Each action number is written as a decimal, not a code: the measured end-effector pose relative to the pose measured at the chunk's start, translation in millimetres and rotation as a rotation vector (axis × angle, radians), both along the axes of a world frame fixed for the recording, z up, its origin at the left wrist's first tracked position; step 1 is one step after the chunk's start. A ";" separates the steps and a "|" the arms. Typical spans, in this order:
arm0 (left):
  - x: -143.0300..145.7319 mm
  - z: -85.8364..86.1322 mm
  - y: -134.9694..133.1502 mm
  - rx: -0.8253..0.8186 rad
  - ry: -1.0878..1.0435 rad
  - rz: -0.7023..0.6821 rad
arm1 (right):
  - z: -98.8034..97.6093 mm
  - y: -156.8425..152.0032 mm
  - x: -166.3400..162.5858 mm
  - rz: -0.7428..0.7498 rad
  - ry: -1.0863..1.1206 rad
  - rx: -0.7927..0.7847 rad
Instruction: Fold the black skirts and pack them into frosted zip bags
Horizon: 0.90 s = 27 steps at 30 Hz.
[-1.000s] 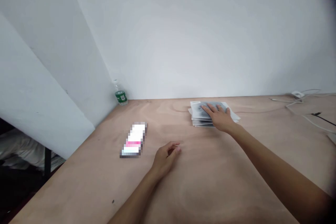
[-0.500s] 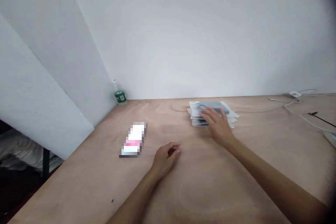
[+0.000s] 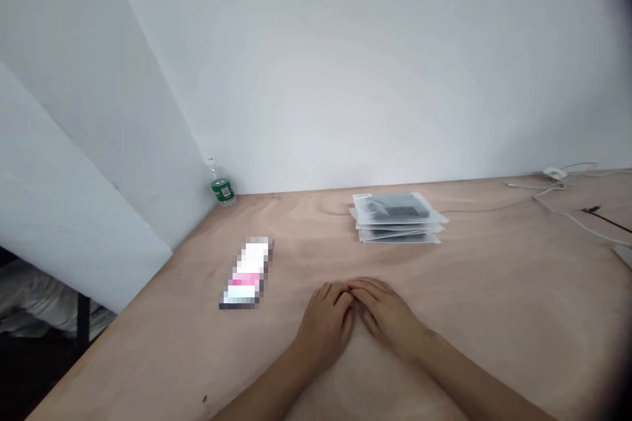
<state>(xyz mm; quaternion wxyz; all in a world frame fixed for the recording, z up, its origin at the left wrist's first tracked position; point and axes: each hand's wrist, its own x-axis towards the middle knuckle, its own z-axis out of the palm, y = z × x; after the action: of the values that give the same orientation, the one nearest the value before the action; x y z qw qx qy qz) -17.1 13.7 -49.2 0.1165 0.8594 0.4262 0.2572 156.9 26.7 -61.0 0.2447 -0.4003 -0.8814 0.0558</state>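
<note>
My left hand (image 3: pixel 326 323) rests on the wooden table, its fingers loosely bent and slightly apart, holding nothing. Against its fingertips lie those of my right hand (image 3: pixel 390 314), which is palm down with relaxed, outstretched fingers and also holds nothing. Beyond the hands, near the wall, sits a stack of several translucent plastic packets (image 3: pixel 399 210) with dark contents that I cannot make out. The stack's edges are uneven, and neither hand touches it. To the left of my left hand lies a phone (image 3: pixel 247 273) with a lit, blurred-out screen.
A clear plastic bottle (image 3: pixel 223 189) with a green label stands in the far left corner. White cables (image 3: pixel 563 212) and a white plug (image 3: pixel 555 173) lie at the far right, near a black cable end (image 3: pixel 591 210). A white wall (image 3: pixel 316 66) borders the table's back edge.
My right hand has left the packet stack and come back toward me, down to my left hand, so their fingertips now meet. The view has shifted slightly.
</note>
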 end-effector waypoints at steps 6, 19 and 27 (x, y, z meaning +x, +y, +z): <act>-1.1 3.4 -2.9 0.004 -0.007 0.006 | 3.3 -2.5 -1.5 -0.004 0.038 -0.094; -2.0 7.4 -6.0 -0.063 -0.020 -0.008 | 12.1 -2.8 -1.2 0.025 0.143 -0.154; -2.4 10.7 -5.0 -0.088 -0.040 -0.041 | 11.7 -1.5 2.1 0.041 0.221 -0.170</act>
<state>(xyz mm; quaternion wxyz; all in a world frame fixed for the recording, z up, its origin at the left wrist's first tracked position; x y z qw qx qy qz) -19.6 8.7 -38.5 0.1681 0.8568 0.4168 0.2530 158.9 25.2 -49.4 0.3042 -0.3928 -0.8492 0.1792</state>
